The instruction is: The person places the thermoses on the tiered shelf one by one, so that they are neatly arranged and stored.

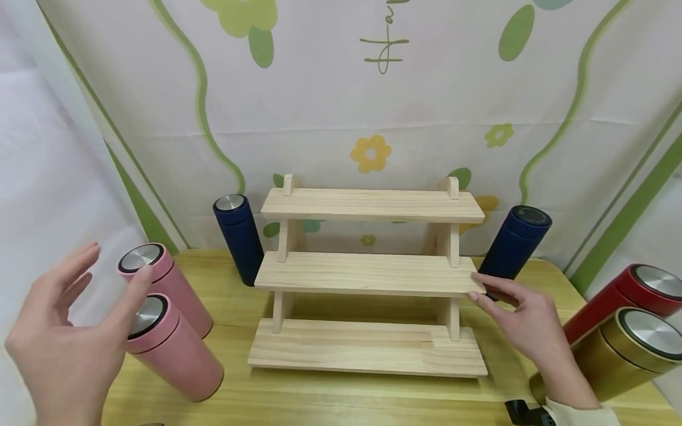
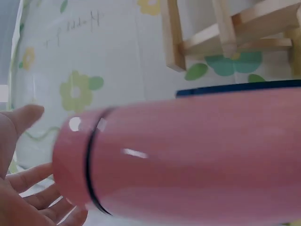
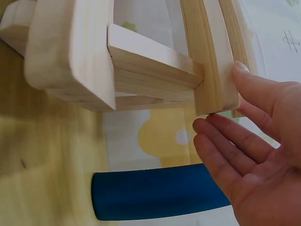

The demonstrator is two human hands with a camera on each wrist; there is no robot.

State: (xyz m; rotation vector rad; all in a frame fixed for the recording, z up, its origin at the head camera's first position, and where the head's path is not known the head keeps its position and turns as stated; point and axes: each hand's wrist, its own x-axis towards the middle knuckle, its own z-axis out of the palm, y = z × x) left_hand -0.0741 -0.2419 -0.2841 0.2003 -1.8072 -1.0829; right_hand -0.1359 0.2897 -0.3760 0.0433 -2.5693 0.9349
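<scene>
A three-tier wooden display shelf stands on the table. My right hand is at the right end of its middle board, thumb and fingers against the corner; the right wrist view shows the thumb on the board's edge and the other fingertips by its end. My left hand hovers with fingers spread beside two pink thermoses, the nearer one and the farther one. In the left wrist view a pink thermos lies beyond the fingers, which hold nothing.
One dark blue thermos stands behind the shelf's left side, another behind its right. At the right, a red thermos and a gold thermos stand by my right forearm. A flower-printed cloth hangs behind the table.
</scene>
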